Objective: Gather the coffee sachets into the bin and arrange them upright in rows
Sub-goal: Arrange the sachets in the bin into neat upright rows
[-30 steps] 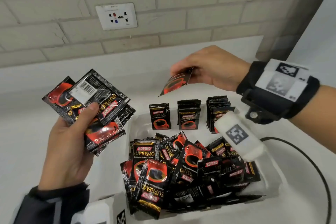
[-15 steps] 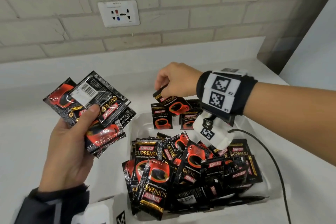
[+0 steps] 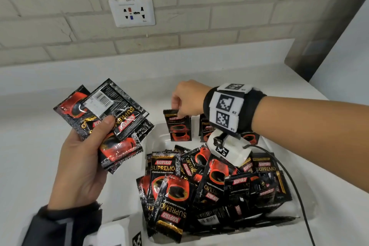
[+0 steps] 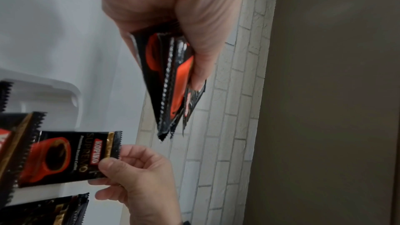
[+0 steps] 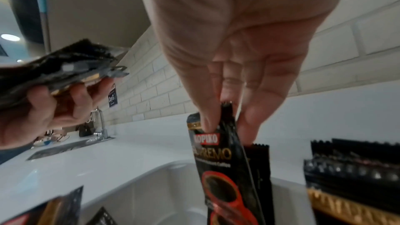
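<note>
My left hand [image 3: 83, 158] grips a fanned bunch of black-and-red coffee sachets [image 3: 105, 118] above the counter, left of the white bin [image 3: 153, 136]. My right hand [image 3: 185, 100] pinches the top edge of one upright sachet [image 3: 178, 126] at the bin's far left end, in front of another standing sachet [image 5: 259, 160]. More upright stacks [image 5: 350, 163] stand to its right along the far wall. A loose heap of sachets [image 3: 215, 181] fills the near part of the bin. In the left wrist view the held bunch [image 4: 171, 83] is seen edge-on and the pinched sachet [image 4: 65, 156] lies below it.
A white counter [image 3: 50, 166] surrounds the bin, with a brick wall and a socket plate [image 3: 131, 11] behind. A black cable [image 3: 293, 185] runs from my right wrist over the bin's right side. A sink with a tap [image 5: 99, 126] lies far to the left.
My right hand carried one sachet from above the bin down to the far left row and turned it upright. The left hand kept its bunch almost still.
</note>
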`<state>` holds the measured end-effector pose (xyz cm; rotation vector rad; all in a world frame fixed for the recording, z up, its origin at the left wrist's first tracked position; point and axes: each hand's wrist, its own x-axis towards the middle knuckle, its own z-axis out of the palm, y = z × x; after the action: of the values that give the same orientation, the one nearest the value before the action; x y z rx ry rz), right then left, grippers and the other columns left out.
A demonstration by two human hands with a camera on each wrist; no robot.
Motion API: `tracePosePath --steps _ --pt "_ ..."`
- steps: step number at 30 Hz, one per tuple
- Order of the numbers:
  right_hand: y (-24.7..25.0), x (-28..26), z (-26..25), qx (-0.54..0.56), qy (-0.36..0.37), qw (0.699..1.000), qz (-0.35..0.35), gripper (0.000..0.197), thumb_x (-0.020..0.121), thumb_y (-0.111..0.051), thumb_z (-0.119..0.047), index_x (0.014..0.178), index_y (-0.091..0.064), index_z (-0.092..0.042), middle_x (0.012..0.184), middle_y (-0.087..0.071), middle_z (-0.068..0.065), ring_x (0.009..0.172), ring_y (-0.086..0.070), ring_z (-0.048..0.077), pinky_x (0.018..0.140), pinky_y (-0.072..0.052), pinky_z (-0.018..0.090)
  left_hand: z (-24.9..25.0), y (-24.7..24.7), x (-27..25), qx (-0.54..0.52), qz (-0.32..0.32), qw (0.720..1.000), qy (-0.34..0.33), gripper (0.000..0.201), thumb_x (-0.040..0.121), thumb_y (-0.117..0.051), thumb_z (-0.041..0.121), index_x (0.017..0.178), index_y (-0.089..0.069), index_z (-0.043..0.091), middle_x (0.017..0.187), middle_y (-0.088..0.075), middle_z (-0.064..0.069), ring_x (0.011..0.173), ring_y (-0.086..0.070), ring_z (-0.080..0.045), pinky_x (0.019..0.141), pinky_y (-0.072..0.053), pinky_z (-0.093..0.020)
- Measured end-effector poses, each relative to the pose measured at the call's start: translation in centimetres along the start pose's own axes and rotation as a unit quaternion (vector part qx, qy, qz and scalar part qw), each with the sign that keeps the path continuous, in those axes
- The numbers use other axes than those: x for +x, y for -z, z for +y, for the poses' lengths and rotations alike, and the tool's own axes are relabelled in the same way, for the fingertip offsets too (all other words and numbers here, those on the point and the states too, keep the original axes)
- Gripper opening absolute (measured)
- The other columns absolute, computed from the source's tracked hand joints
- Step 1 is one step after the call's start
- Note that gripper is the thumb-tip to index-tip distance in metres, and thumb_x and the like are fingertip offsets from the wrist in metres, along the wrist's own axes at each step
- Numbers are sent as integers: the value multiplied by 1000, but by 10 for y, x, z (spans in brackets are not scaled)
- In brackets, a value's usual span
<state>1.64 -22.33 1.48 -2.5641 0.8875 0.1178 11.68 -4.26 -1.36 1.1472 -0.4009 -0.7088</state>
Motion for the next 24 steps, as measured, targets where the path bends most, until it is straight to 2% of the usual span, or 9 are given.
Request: tracePosePath --steps 2,5,7,9,11,16,20,24 --pt "-3 2 -1 -31 -1 999 -13 21 83 -66 -7 103 -66 -6 104 -67 9 75 -60 17 69 -51 26 0 -1 0 2 2 1000 3 14 86 -54 10 93 -61 20 73 -73 4 61 -69 -10 48 -55 -25" --pt "-8 6 -1 -77 5 997 -24 23 83 -67 -9 104 -65 -1 106 -67 12 93 -64 25 80 -52 32 0 -2 0 4 3 1000 5 13 85 -55 10 91 -61 20 71 -73 4 60 -69 -10 47 -55 -24" --pt "-11 9 0 -98 12 995 -32 26 81 -69 -11 103 -64 1 105 -67 15 91 -65 26 81 -53 36 0 -2 0 4 2 1000 6 13 85 -55 10 90 -61 20 71 -73 4 60 -69 -10 47 -55 -24" --pt "-13 10 1 -116 18 993 -31 26 80 -69 -11 102 -63 1 104 -67 16 77 -61 24 67 -52 35 -1 -2 0 7 1 1000 7 14 85 -55 10 91 -61 20 72 -73 4 61 -70 -10 48 -55 -25" --pt "-15 10 2 -137 23 990 -24 22 81 -67 -10 100 -63 -1 102 -67 15 73 -58 25 54 -43 26 -1 -2 0 9 0 1000 8 14 84 -55 10 93 -62 20 74 -73 4 62 -70 -10 49 -56 -25" --pt "-19 13 4 -167 30 985 -12 19 81 -67 -9 98 -63 -2 99 -67 14 67 -52 22 48 -35 21 -3 -1 0 10 -4 1000 10 16 84 -56 10 95 -62 21 77 -74 4 64 -70 -11 49 -56 -25" --pt "-20 15 6 -176 34 984 -13 18 81 -66 -10 98 -63 -4 99 -67 12 70 -56 22 51 -39 23 -4 -2 0 13 -9 1000 8 18 82 -56 11 95 -63 21 78 -74 4 65 -70 -11 50 -56 -25" --pt "-19 15 7 -189 38 981 -10 20 82 -66 -12 100 -64 -5 99 -67 11 85 -66 26 51 -38 21 -6 -3 1 14 -15 1000 7 19 81 -57 11 95 -63 22 79 -74 4 65 -70 -11 50 -56 -25"
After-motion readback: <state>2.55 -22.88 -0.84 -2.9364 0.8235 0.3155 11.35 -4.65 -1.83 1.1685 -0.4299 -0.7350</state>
